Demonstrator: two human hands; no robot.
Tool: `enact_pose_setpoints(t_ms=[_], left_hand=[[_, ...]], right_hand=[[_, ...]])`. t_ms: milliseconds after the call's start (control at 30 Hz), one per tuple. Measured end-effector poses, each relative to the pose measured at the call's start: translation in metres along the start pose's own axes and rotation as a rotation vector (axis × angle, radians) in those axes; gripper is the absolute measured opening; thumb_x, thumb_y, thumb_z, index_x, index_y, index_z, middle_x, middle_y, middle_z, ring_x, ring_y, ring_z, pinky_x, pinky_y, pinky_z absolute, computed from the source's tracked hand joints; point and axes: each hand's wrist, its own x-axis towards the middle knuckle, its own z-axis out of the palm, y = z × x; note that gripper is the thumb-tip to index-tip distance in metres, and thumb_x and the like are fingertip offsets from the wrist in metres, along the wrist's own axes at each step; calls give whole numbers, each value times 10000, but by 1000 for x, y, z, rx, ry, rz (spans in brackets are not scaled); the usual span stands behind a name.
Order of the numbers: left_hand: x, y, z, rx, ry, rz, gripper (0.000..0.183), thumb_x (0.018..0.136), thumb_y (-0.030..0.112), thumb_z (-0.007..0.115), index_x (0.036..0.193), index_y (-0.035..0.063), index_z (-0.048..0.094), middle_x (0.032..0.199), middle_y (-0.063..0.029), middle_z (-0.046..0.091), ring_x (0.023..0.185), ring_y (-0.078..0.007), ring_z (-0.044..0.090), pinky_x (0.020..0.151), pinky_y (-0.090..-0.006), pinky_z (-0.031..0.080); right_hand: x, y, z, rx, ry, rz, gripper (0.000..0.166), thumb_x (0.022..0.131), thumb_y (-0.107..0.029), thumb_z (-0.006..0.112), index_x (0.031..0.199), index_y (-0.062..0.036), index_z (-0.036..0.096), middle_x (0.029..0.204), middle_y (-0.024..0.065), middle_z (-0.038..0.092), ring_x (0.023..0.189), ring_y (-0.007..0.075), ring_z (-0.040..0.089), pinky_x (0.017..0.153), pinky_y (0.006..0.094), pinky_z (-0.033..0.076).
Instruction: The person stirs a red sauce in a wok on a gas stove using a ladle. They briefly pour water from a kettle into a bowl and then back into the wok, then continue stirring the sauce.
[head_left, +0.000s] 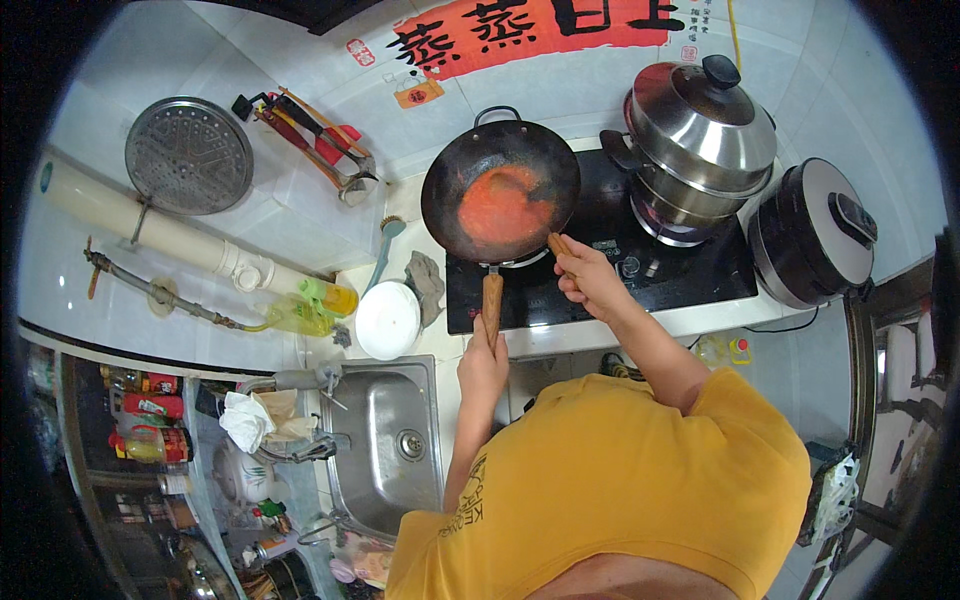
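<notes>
A black wok (450, 180) sits tilted toward me over the left side of the hob, with orange-red sauce (499, 214) spread across its bottom. Its wooden handle (492, 296) points toward me, and my left hand (484, 367) is closed around the lower end. My right hand (589, 277), to the right of the wok, grips the wooden handle of a cooking utensil (559, 245) at the wok's near right rim. The utensil's working end seems to lie in the sauce, though its shape is hard to make out.
A lidded steel steamer pot (694, 142) stands on the right burner of the black glass hob (600, 202). Beyond it is an electric cooker (814, 232). Left of the hob lie a white plate (388, 320), a grey cloth (425, 285) and a brush (387, 244). A steel sink (382, 442) is nearer me.
</notes>
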Motion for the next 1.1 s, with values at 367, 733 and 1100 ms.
enact_pose_setpoints(t_ms=[367, 733, 1100], left_hand=[[-3, 0, 0, -13, 12, -6, 497, 883, 235, 543, 1307, 3, 425, 962, -265, 623, 812, -426, 619, 676, -476, 497], [0, 3, -2, 1, -4, -20, 504, 881, 229, 545, 1314, 5, 418, 917, -259, 622, 778, -417, 621, 652, -476, 498], [-3, 1, -1, 29, -7, -11, 521, 878, 225, 551, 1316, -17, 408, 888, -262, 619, 750, -418, 622, 640, -475, 499]], right_hand=[[-6, 16, -23, -1275, 46, -454, 500, 856, -94, 513, 1345, -60, 415, 1029, 249, 620, 930, 375, 613, 820, 405, 471], [59, 1, -35, -1084, 315, -722, 466, 891, -126, 506, 1342, -33, 436, 1088, 186, 637, 901, 258, 657, 762, 306, 499], [-26, -21, -27, -602, -107, -21, 468, 908, -135, 506, 1372, -151, 446, 718, -25, 499, 496, 34, 391, 429, 193, 339]])
